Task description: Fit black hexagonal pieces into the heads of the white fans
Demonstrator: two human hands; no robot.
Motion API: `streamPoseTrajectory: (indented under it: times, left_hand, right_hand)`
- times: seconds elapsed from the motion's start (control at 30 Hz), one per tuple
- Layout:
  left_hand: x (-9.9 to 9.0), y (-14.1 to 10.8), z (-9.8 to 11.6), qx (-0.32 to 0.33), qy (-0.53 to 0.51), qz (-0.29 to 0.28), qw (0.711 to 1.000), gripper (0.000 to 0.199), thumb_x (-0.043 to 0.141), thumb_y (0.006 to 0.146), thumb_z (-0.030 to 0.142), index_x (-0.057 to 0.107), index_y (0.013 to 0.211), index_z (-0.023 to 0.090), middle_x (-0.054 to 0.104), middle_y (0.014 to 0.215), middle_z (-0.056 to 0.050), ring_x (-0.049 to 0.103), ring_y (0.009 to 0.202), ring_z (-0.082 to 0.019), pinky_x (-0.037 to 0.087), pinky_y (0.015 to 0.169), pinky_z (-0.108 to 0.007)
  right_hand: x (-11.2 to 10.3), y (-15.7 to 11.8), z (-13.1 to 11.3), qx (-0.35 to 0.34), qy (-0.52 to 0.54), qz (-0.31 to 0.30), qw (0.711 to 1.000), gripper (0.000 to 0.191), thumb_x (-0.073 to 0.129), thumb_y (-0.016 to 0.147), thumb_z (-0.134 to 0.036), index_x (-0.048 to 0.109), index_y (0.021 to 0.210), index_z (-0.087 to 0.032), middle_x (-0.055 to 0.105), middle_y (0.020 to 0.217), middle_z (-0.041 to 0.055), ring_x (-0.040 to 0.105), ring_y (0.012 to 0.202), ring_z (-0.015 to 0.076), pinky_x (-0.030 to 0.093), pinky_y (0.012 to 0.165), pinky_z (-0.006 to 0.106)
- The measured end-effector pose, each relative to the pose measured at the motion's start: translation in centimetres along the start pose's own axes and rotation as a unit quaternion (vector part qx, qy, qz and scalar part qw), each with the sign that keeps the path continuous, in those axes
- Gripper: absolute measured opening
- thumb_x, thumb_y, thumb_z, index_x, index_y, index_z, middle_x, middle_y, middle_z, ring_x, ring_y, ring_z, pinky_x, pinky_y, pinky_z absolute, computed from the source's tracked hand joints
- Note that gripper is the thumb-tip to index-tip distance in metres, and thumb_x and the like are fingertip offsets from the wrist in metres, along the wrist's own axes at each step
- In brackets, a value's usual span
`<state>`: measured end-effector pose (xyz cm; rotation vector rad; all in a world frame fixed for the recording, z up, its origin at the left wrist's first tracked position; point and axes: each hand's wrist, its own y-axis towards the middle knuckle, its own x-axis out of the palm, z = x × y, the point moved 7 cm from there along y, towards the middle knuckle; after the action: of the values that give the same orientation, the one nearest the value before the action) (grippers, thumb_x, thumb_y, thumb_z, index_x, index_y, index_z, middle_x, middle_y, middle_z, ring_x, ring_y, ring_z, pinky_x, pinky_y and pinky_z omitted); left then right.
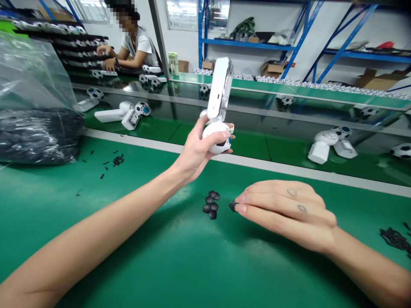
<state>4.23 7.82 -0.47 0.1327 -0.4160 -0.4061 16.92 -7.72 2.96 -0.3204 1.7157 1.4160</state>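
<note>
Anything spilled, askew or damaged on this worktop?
Only mildly: small black bits lie strewn beside the clear plastic bag, several strayed from their little heap, so they look spilled. I see no obvious damage to the white device in the left hand.

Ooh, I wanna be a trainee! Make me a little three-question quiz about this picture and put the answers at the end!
1. True or false: the right hand holds the white device.
2. Pick one: the cluster of black pieces lies on a tabletop that is A) blue, B) green or C) yellow.
3. Fill in: the clear plastic bag is near the picture's ____ edge.

Key: 1. False; the left hand holds it, and the right hand pinches a small black piece. 2. B. 3. left.
</note>
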Motion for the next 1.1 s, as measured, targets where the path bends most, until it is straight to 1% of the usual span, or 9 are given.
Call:
streamPoseTrajectory:
  times: [0.13, 0.27, 0.43, 0.6, 0.7, 0.77, 0.83, 0.97, 1.1]
  left_hand:
    - [-0.1, 0.0, -0.2, 0.003, 0.006, -0.001, 1.0, 0.065, 0.087, 0.074, 0.026, 0.057, 0.132, 0.024, 0.074, 0.123, -0.006, 0.074, 0.108, -0.023, 0.063, 0.081, -0.032]
    - [0.1, -0.1, -0.1, 0.015, 0.022, -0.005, 1.0, 0.075, 0.089, 0.073, 0.027, 0.052, 0.139, 0.026, 0.074, 0.119, -0.005, 0.075, 0.109, -0.025, 0.063, 0.086, -0.034]
    - [0.2, -0.2, 0.0, 0.023, 0.032, -0.002, 0.999, 0.076, 0.089, 0.073, 0.026, 0.052, 0.14, 0.026, 0.073, 0.118, -0.004, 0.074, 0.106, -0.023, 0.063, 0.084, -0.032]
    - [-0.4, -0.1, -0.2, 0.026, 0.029, 0.009, 0.999, 0.069, 0.09, 0.077, 0.031, 0.055, 0.137, 0.027, 0.072, 0.108, -0.002, 0.073, 0.099, -0.021, 0.063, 0.082, -0.031]
    - [-0.5, 0.0, -0.3, 0.03, 0.039, 0.018, 0.999, 0.049, 0.082, 0.091, 0.05, 0.061, 0.129, 0.027, 0.072, 0.104, -0.004, 0.073, 0.093, -0.022, 0.063, 0.073, -0.031]
    - [-0.4, 0.0, -0.3, 0.038, 0.044, 0.02, 0.998, 0.044, 0.076, 0.096, 0.06, 0.066, 0.12, 0.025, 0.071, 0.096, -0.005, 0.071, 0.082, -0.021, 0.061, 0.063, -0.03]
    - [0.0, -0.2, -0.5, 0.035, 0.044, 0.011, 0.998, 0.045, 0.076, 0.095, 0.063, 0.069, 0.11, 0.021, 0.07, 0.089, -0.005, 0.066, 0.071, -0.018, 0.058, 0.057, -0.028]
    - [0.5, -0.5, -1.1, 0.005, 0.033, -0.01, 0.999, 0.05, 0.08, 0.091, 0.065, 0.073, 0.1, 0.017, 0.072, 0.089, -0.006, 0.065, 0.065, -0.014, 0.058, 0.057, -0.026]
    - [0.5, -0.7, -1.0, 0.011, 0.041, -0.016, 0.999, 0.057, 0.083, 0.086, 0.07, 0.076, 0.103, 0.016, 0.074, 0.091, -0.006, 0.067, 0.065, -0.014, 0.058, 0.058, -0.025]
  right_hand:
    - [-0.9, 0.3, 0.5, 0.028, 0.004, 0.034, 0.999, 0.031, 0.065, 0.103, -0.005, 0.081, 0.11, -0.031, 0.087, 0.1, -0.0021, 0.085, 0.092, 0.0179, 0.069, 0.097, 0.024]
    - [-1.2, 0.2, 0.6, -0.001, -0.007, 0.033, 0.999, 0.03, 0.066, 0.1, -0.002, 0.078, 0.114, -0.026, 0.087, 0.101, 0.0002, 0.085, 0.097, 0.0186, 0.068, 0.097, 0.024]
    - [-1.6, -0.2, 0.6, -0.028, -0.032, 0.016, 0.999, 0.024, 0.062, 0.101, -0.004, 0.075, 0.106, -0.023, 0.087, 0.1, 0.0072, 0.084, 0.101, 0.0208, 0.068, 0.098, 0.028]
    - [-1.5, 0.0, 1.4, -0.002, -0.018, 0.019, 1.0, 0.025, 0.055, 0.107, -0.006, 0.07, 0.108, -0.025, 0.085, 0.097, 0.0051, 0.083, 0.094, 0.0195, 0.066, 0.09, 0.031]
    - [0.1, -0.1, 3.9, 0.126, -0.026, -0.084, 0.988, 0.016, 0.059, 0.106, -0.009, 0.063, 0.11, -0.024, 0.082, 0.092, 0.0027, 0.079, 0.08, 0.0193, 0.059, 0.069, 0.031]
    - [2.0, -1.3, 5.5, 0.221, -0.035, -0.217, 0.95, 0.017, 0.061, 0.102, -0.008, 0.06, 0.111, -0.023, 0.079, 0.088, 0.0024, 0.075, 0.072, 0.0206, 0.05, 0.06, 0.031]
    - [3.6, -2.6, 6.0, 0.264, -0.046, -0.308, 0.913, 0.024, 0.059, 0.095, -0.001, 0.06, 0.108, -0.021, 0.076, 0.082, 0.0025, 0.07, 0.066, 0.0209, 0.041, 0.056, 0.031]
    - [6.1, -3.3, 5.8, 0.263, -0.038, -0.347, 0.899, 0.029, 0.055, 0.089, 0.005, 0.061, 0.101, -0.021, 0.073, 0.081, 0.0047, 0.066, 0.066, 0.0197, 0.032, 0.058, 0.031]
    - [7.3, -2.7, 5.8, 0.269, 0.087, -0.329, 0.901, 0.019, 0.057, 0.098, -0.003, 0.062, 0.104, -0.021, 0.076, 0.09, 0.0051, 0.07, 0.077, 0.0198, 0.037, 0.064, 0.03]
